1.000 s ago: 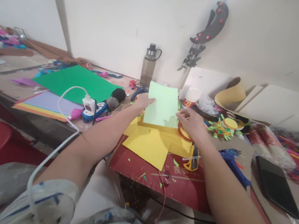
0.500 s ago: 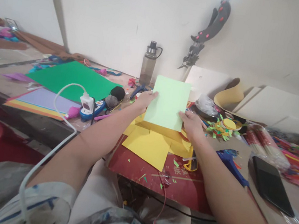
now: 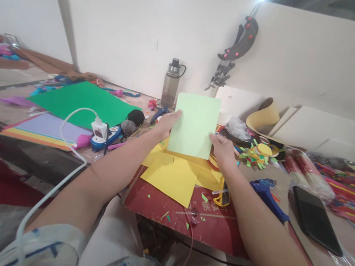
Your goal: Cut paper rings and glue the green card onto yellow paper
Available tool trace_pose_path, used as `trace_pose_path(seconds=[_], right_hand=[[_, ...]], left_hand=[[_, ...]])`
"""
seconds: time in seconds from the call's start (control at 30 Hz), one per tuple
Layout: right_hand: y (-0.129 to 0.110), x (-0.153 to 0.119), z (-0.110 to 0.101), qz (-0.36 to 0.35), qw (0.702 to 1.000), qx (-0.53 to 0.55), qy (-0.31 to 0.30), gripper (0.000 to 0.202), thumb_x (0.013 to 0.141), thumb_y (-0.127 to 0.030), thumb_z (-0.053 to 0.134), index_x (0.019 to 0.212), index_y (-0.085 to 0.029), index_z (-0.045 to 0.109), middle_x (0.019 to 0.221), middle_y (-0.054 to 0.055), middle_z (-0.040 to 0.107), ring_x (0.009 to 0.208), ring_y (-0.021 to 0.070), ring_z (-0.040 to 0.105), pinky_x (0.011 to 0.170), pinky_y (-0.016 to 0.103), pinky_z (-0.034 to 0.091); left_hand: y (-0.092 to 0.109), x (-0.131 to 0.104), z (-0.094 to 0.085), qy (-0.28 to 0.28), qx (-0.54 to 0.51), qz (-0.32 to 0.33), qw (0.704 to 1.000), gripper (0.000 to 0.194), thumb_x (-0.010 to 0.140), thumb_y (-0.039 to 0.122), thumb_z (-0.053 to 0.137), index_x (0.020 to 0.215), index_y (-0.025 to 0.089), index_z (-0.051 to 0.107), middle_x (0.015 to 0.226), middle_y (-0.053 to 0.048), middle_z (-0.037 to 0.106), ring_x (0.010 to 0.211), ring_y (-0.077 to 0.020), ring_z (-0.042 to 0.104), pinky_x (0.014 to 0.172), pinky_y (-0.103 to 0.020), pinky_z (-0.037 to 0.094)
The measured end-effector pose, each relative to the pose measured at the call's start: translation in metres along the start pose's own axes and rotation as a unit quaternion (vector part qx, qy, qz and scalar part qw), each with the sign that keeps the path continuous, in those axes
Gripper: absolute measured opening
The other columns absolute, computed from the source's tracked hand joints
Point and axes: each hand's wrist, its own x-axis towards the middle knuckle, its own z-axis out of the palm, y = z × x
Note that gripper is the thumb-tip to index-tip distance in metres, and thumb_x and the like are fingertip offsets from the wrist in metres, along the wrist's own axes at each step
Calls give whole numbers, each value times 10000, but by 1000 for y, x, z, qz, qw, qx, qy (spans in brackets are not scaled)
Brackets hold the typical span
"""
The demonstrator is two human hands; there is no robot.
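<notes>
Between my two hands a pale green sheet of paper (image 3: 194, 125) is held upright above the work surface. My left hand (image 3: 167, 122) pinches its left edge. Lower down, at the right edge, my right hand (image 3: 223, 149) grips it with the thumb in front. Yellow paper pieces (image 3: 170, 178) lie below the sheet on a red board (image 3: 153, 207), which is strewn with small green scraps. A yellow-handled cutter (image 3: 222, 195) rests by my right forearm. Beyond it lies a blue glue gun (image 3: 269, 199).
A drink bottle (image 3: 171, 85) stands by the wall. Green sheets (image 3: 85, 103), a power strip (image 3: 105, 138) and a white cable (image 3: 68, 170) are on the left. To the right are a phone (image 3: 316, 220), a paper-fringed craft piece (image 3: 261, 152) and bagged sticks (image 3: 307, 172).
The camera view has tilted up, showing more wall and lights. The green sheet has turned slightly straighter between my hands, and both hands keep hold of it.
</notes>
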Motion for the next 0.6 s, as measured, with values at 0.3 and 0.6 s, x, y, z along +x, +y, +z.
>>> trace_pose_path(seconds=[0.3, 0.6], right_hand=[[-7, 0, 3, 23, 998, 54, -20, 452, 711, -654, 668, 750, -205, 631, 754, 27, 709, 800, 216, 654, 716, 318, 520], [-15, -4, 4, 187, 970, 34, -150, 211, 870, -344, 689, 746, -192, 610, 583, -9, 646, 492, 132, 579, 458, 227, 423]], left_hand=[[4, -3, 2, 8, 7, 14, 1000, 86, 959, 189, 676, 935, 113, 708, 918, -88, 814, 941, -190, 781, 993, -341, 585], [-4, 14, -22, 13, 148, -81, 986, 90, 810, 175, 794, 843, 114, 736, 797, -92, 793, 748, -219, 757, 822, -361, 618]])
